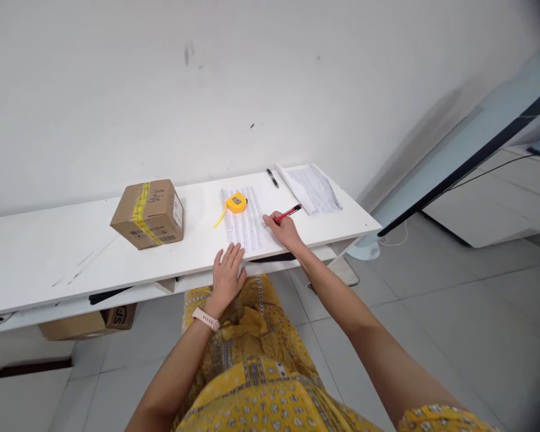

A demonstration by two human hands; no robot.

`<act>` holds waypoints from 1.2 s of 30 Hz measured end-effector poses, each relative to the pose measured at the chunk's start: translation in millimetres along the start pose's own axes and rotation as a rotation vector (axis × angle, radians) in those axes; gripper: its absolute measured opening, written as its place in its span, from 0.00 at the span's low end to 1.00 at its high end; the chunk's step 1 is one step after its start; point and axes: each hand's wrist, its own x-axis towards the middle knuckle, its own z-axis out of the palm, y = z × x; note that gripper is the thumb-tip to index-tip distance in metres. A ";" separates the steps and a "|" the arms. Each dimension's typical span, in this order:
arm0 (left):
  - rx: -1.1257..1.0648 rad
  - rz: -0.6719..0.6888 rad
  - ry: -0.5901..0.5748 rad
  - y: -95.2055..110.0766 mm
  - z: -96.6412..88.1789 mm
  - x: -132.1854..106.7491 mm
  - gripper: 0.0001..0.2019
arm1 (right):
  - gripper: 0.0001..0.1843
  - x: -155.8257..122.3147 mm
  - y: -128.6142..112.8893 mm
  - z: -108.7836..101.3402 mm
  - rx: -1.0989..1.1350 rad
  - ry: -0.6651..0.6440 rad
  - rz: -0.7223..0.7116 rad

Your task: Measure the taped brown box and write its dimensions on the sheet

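Note:
My right hand is closed around a red pen, its tip on a printed sheet lying on the white table. My left hand lies flat with fingers stretched out, pressing the sheet's near edge at the table front. A yellow tape measure rests on the sheet's far half, its tape end sticking out to the left. A cardboard box with yellow tape stands left of the sheet.
A black pen and a folded stack of papers lie at the table's far right. Another cardboard box sits on the floor under the table. A large tilted panel leans at the right.

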 end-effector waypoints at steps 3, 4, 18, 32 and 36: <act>-0.021 -0.065 0.020 7.8 -1.7 6.6 0.22 | 0.18 6.9 1.8 2.4 -0.027 -0.024 0.022; -0.018 -0.089 0.008 12.0 -3.3 11.1 0.21 | 0.16 9.7 3.4 2.6 -0.013 -0.028 0.030; 0.034 0.017 -0.350 44.5 38.4 91.2 0.36 | 0.15 25.3 10.5 2.3 -0.055 -0.003 0.029; 0.079 0.026 -0.301 34.7 54.7 87.3 0.30 | 0.14 29.4 15.5 2.5 -0.074 -0.065 0.055; 0.075 0.034 -0.276 34.2 56.2 87.2 0.29 | 0.14 29.7 14.7 1.6 -0.062 -0.057 0.051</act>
